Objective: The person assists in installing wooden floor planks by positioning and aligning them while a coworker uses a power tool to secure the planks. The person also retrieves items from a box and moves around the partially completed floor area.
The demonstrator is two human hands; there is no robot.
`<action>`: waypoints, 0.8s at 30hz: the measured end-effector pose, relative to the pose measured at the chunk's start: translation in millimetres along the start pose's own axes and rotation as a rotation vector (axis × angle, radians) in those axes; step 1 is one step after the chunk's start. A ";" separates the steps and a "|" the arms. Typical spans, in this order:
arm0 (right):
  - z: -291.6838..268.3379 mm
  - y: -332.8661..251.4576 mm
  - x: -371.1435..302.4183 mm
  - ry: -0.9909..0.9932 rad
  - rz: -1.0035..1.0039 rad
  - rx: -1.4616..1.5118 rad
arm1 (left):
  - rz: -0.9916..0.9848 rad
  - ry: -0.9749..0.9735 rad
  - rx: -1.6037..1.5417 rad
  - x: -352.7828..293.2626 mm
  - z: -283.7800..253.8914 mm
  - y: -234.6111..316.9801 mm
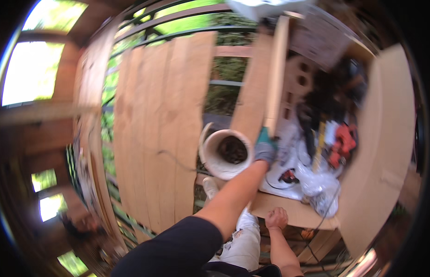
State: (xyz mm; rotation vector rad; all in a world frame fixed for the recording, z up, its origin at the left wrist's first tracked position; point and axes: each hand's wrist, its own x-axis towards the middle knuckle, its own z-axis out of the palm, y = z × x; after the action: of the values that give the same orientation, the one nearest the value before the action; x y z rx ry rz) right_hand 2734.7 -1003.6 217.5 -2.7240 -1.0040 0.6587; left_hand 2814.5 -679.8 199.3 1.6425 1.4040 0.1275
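Note:
My left hand (265,148), in a grey and teal glove, reaches forward and is closed at the near end of a long, narrow wooden board (277,74). Motion blur smears the fingers. Just left of that hand stands a whitish bucket (216,159) with dark brown contents at its bottom. My right hand (276,218) is bare, held low with curled fingers beside the near flap of a large cardboard box (381,124); nothing shows in it. Inside the box lie a red tool (343,145), a yellow strip (320,143) and a clear plastic bag (320,184).
Wide wooden planks (162,134) lie side by side to the left across a dark metal frame, with gaps showing greenery below. One more plank (252,92) runs beyond the bucket. A dark cord (323,217) hangs over the box's near edge. Timber walls with bright openings stand far left.

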 end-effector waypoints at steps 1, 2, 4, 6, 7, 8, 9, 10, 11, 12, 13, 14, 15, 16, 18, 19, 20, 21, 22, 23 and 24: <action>4.2 0.5 1.6 -0.002 -0.031 0.001 | 0.100 0.094 0.050 6.1 5.0 -12.7; 6.6 -0.5 5.6 0.005 -0.065 -0.005 | 0.057 0.064 0.071 8.0 -7.7 -12.9; 8.7 -8.5 -1.7 -0.042 -0.104 -0.012 | 0.010 -0.076 0.186 -1.9 -45.6 -22.0; 7.2 -5.0 -0.2 -0.051 -0.117 -0.072 | 0.078 -0.266 0.227 -17.5 -86.1 -35.2; 3.4 1.1 -1.8 -0.060 -0.117 -0.090 | 0.117 -0.370 0.198 -34.8 -105.6 -43.0; 0.0 7.4 -2.8 -0.064 -0.107 -0.111 | 0.142 -0.338 0.101 -62.7 -127.7 -59.1; 1.8 6.2 1.0 -0.072 -0.131 -0.110 | 0.167 -0.235 0.060 -93.5 -149.2 -103.3; 1.3 16.0 6.2 -0.134 -0.182 -0.120 | 0.061 -0.215 -0.053 -132.0 -178.2 -126.2; 0.6 15.9 14.7 -0.212 -0.252 -0.124 | -0.107 -0.195 -0.053 -175.4 -206.6 -164.7; -16.8 -1.4 23.8 -0.478 -0.250 -0.236 | -0.170 -0.102 -0.025 -227.4 -228.3 -213.3; -28.8 -9.4 29.0 -0.573 -0.339 -0.293 | -0.400 -0.153 0.085 -275.1 -258.6 -244.5; -41.7 -14.3 34.1 -0.669 -0.433 -0.367 | -0.517 -0.248 0.323 -329.5 -279.9 -278.8; -58.8 -21.6 33.3 -0.714 -0.497 -0.467 | -0.623 -0.379 0.555 -385.5 -298.9 -314.8; -79.0 -38.7 23.3 -0.762 -0.562 -0.571 | -0.778 -0.375 0.567 -455.4 -300.4 -350.5; -105.8 -30.4 16.8 -0.882 -0.762 -0.694 | -0.919 -0.615 0.647 -556.5 -321.2 -369.1; -104.7 -42.8 5.7 -0.993 -0.871 -0.704 | -1.353 -0.065 0.285 -666.7 -281.1 -430.3; -120.0 -55.8 20.4 -0.937 -0.817 -0.722 | -1.167 -0.392 0.412 -637.3 -293.5 -416.8; -130.1 -70.6 29.2 -0.931 -0.805 -0.744 | -1.012 -0.706 0.532 -641.6 -316.2 -377.0; -121.6 -97.4 28.5 -0.982 -0.856 -0.759 | -1.118 -0.605 0.411 -694.9 -277.9 -388.2; -113.4 -123.9 31.3 -1.022 -0.891 -0.770 | -1.200 -0.499 0.293 -732.0 -239.5 -395.2; -113.5 -145.2 37.4 -0.998 -0.887 -0.783 | -1.105 -0.521 0.168 -720.4 -236.2 -385.4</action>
State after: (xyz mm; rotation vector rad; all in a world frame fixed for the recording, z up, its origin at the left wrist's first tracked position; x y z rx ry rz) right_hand 2728.2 -869.1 348.7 -1.8018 -2.9030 1.6795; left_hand 2150.1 -1170.8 401.8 0.7256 1.7041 -0.9918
